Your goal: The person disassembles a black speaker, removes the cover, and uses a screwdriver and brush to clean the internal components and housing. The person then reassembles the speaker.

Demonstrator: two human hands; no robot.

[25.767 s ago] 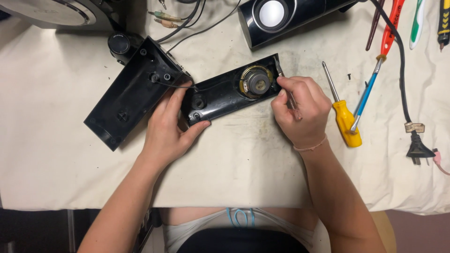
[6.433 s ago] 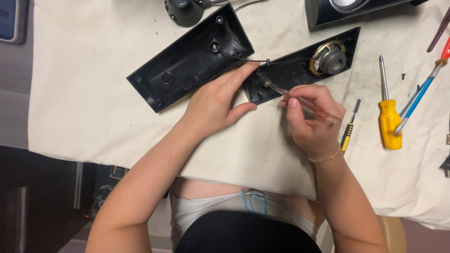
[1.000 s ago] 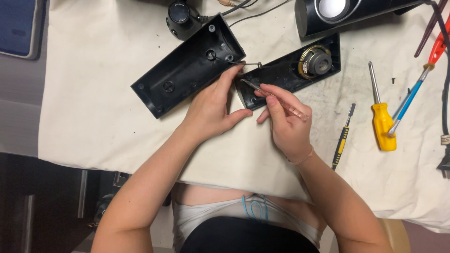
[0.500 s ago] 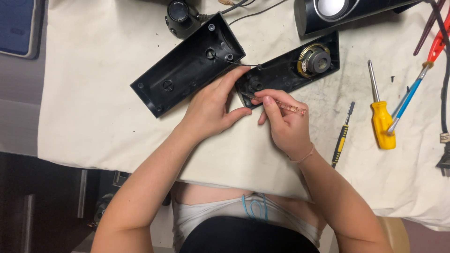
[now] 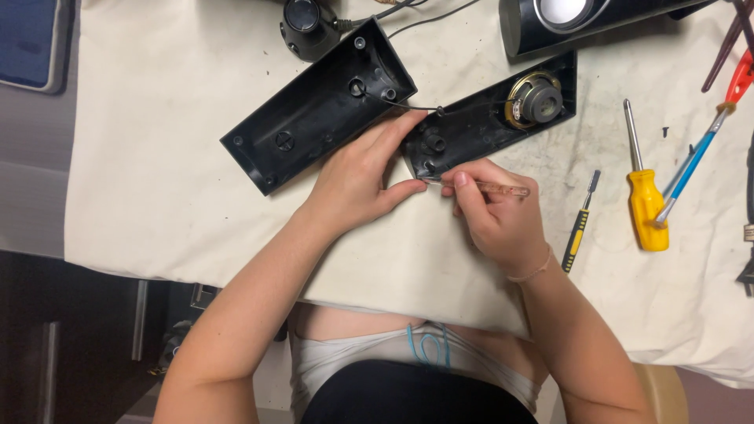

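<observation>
Since half a second ago the right hand [image 5: 499, 216] has drawn its thin clear-handled screwdriver [image 5: 491, 188] lower, now lying crosswise; its tip meets the left hand [image 5: 361, 177], which pins the black speaker panel [image 5: 479, 126] centre-frame.

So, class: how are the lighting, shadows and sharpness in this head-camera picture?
Head view: even, soft light on the cream cloth; faint shadows beneath the left hand and right hand; glare on the glossy speaker at top; small screwdriver sharp, no blur.
</observation>
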